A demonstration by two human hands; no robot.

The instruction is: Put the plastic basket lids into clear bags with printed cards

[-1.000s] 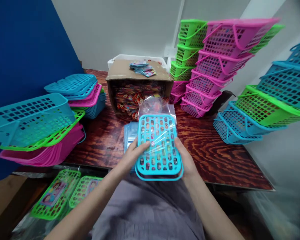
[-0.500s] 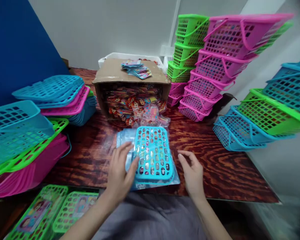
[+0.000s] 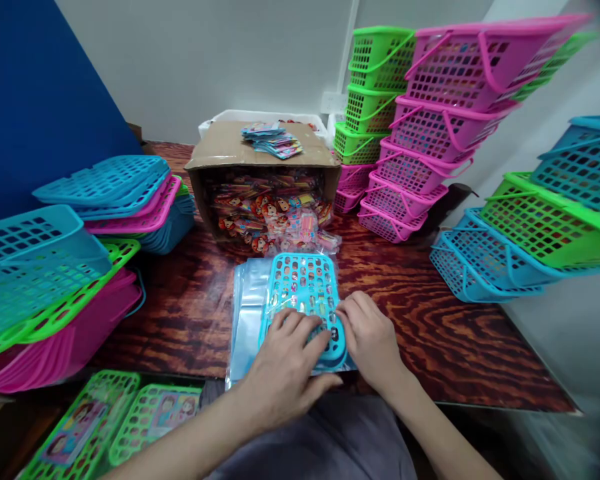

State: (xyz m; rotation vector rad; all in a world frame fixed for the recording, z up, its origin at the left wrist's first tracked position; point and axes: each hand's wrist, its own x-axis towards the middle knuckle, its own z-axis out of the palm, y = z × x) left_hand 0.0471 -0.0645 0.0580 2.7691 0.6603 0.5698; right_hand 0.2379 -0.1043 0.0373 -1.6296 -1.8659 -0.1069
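A light blue lidded basket [image 3: 304, 283] with small items showing through its holes lies near the table's front edge. Under it and to its left are flat clear plastic bags [image 3: 253, 293]. My left hand [image 3: 293, 367] rests on the basket's lower left part, fingers apart and slightly bent, holding nothing. At the basket's lower right edge, the thumb and fingertips of my right hand [image 3: 373, 340] are pressed together; what lies between them is too small to make out.
A cardboard box [image 3: 260, 153] of small packets stands behind, with cards on top. Pink baskets [image 3: 423, 163], green baskets [image 3: 377, 110] and blue baskets [image 3: 485, 263] are stacked right. Blue lids [image 3: 105, 180] and nested baskets [image 3: 75, 327] stand left. Green lidded baskets [image 3: 155, 420] sit below the table edge.
My left hand has moved right, from the bags and the basket's left edge onto its lower part. My right hand has moved left to the basket's right edge, and its fingers have closed.
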